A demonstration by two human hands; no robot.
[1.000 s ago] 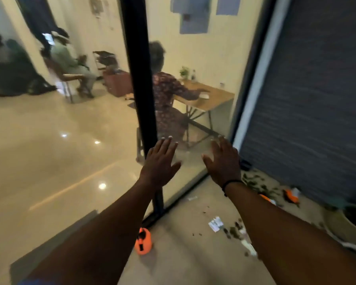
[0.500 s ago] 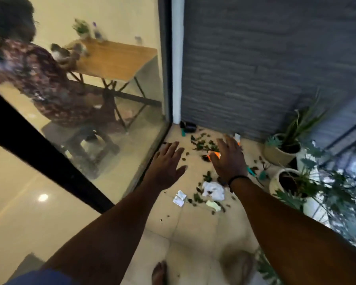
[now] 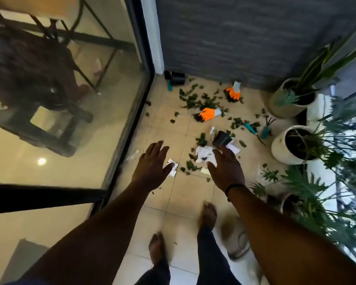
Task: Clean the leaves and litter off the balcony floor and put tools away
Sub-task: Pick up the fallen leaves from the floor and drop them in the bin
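My left hand (image 3: 150, 165) and my right hand (image 3: 226, 169) are stretched out in front of me, fingers spread, holding nothing. Green leaves (image 3: 195, 99) lie scattered over the beige tiled floor (image 3: 173, 124) ahead. Crumpled white paper (image 3: 206, 156) and a small paper scrap (image 3: 172, 167) lie just beyond my fingertips. Two orange gloves (image 3: 209, 114) (image 3: 233, 93) lie among the leaves. A small black pot (image 3: 221, 137) is tipped over by the paper. Teal-handled garden tools (image 3: 251, 128) (image 3: 265, 131) lie at the right, another teal tool (image 3: 169, 84) by the far wall.
A glass partition with a black frame (image 3: 140, 99) bounds the left. A grey wall (image 3: 234, 38) closes the far end. Potted plants (image 3: 294, 142) (image 3: 292, 97) crowd the right side. A black pot (image 3: 178, 78) lies in the far corner. My bare feet (image 3: 209, 214) stand on the tiles.
The view has swung right and down, from the glass and room inside to the littered balcony floor. Both hands stay open and outstretched; my feet now show.
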